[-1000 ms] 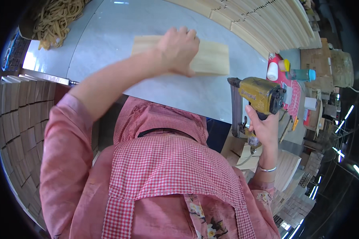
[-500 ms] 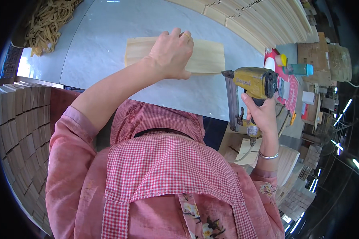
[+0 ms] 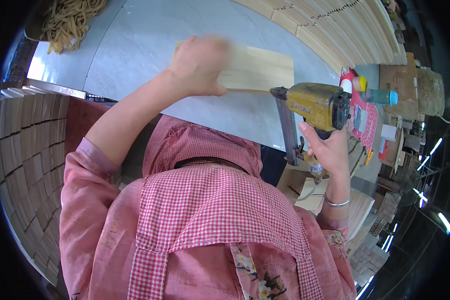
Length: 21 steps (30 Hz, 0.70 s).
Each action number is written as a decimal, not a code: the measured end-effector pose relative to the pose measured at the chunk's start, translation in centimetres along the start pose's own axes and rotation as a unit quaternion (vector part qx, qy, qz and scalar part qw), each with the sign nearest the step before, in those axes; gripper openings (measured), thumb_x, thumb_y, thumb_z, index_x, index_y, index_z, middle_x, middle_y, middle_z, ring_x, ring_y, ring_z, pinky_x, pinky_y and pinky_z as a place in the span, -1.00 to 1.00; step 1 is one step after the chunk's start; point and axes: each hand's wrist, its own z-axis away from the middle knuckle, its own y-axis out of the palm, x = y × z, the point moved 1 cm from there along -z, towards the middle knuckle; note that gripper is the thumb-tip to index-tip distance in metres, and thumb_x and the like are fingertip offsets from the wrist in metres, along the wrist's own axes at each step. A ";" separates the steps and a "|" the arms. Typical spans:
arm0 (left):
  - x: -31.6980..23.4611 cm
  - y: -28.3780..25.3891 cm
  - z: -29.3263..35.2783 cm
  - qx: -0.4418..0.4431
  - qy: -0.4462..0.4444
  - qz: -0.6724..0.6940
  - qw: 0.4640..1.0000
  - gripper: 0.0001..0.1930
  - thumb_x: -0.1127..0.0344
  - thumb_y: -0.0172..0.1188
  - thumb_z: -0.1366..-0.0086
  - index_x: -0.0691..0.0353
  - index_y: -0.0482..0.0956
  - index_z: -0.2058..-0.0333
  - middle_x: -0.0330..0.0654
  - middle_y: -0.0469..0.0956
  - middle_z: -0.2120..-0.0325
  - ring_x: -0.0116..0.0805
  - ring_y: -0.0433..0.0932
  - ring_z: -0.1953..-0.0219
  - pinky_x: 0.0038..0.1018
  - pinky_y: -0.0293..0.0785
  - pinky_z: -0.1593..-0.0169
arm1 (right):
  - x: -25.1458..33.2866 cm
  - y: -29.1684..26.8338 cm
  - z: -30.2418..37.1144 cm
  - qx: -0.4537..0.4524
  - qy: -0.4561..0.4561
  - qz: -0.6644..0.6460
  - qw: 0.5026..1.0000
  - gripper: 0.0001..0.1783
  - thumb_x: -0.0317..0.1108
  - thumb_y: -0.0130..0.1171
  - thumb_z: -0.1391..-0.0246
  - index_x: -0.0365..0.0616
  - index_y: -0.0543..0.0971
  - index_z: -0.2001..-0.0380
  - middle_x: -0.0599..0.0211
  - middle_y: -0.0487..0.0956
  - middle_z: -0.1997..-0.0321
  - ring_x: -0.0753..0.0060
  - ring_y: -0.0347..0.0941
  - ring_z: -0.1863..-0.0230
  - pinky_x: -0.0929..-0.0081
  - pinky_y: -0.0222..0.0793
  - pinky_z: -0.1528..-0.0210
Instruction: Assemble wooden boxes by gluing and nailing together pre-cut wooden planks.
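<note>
A pale wooden piece (image 3: 265, 69), long and flat-sided, lies on the grey-white marbled tabletop (image 3: 140, 45). My left hand (image 3: 200, 65) spans its left part, thumb at the near edge and fingers over the far side; the fingers are smeared by motion. My right hand (image 3: 330, 152) is wrapped round the handle of a yellow and black air nail gun (image 3: 312, 105), held upright. The gun's nose is at the near edge of the piece, toward its right end; whether it touches, I cannot tell. An air hose (image 3: 312, 191) hangs from the handle.
Long wooden strips (image 3: 330, 30) are stacked at the far right. A tangle of tan bands (image 3: 72, 22) sits at the far left. Stacked wooden blocks (image 3: 30, 150) stand left of me. A teal-capped bottle (image 3: 380, 96) lies beside a pink cloth (image 3: 369, 120) at right.
My left hand has slid left along the wooden piece. The nail gun's nose has shifted left from the right corner along the near edge. The whole view has moved slightly.
</note>
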 end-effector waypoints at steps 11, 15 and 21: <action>-1.3 -0.2 -0.6 0.086 -0.061 0.030 0.994 -0.19 0.03 0.44 0.20 0.31 0.49 -0.07 -0.10 0.58 0.04 -0.16 0.57 0.06 -0.29 0.46 -0.07 | 1.2 1.9 -0.6 0.039 -0.006 -0.017 0.999 -0.75 -0.40 0.37 -0.09 -0.34 0.65 0.22 0.27 0.67 0.45 0.47 0.50 0.59 0.52 0.38 0.53; -1.2 -0.1 -0.6 0.089 -0.058 0.033 0.994 -0.18 0.02 0.44 0.20 0.31 0.49 -0.08 -0.11 0.58 0.03 -0.16 0.57 0.05 -0.29 0.46 -0.07 | 1.8 2.0 -0.5 0.046 0.051 -0.006 0.998 -0.76 -0.41 0.37 -0.09 -0.35 0.65 0.22 0.26 0.68 0.43 0.44 0.52 0.55 0.50 0.41 0.50; -0.9 -0.2 -0.3 0.091 -0.055 0.036 0.994 -0.08 -0.04 0.50 0.21 0.29 0.44 -0.16 -0.12 0.54 -0.06 -0.16 0.55 -0.01 -0.25 0.43 -0.13 | 2.2 2.6 -0.1 0.027 0.031 0.036 0.999 -0.78 -0.43 0.37 -0.08 -0.35 0.65 0.24 0.23 0.71 0.38 0.38 0.58 0.49 0.46 0.47 0.44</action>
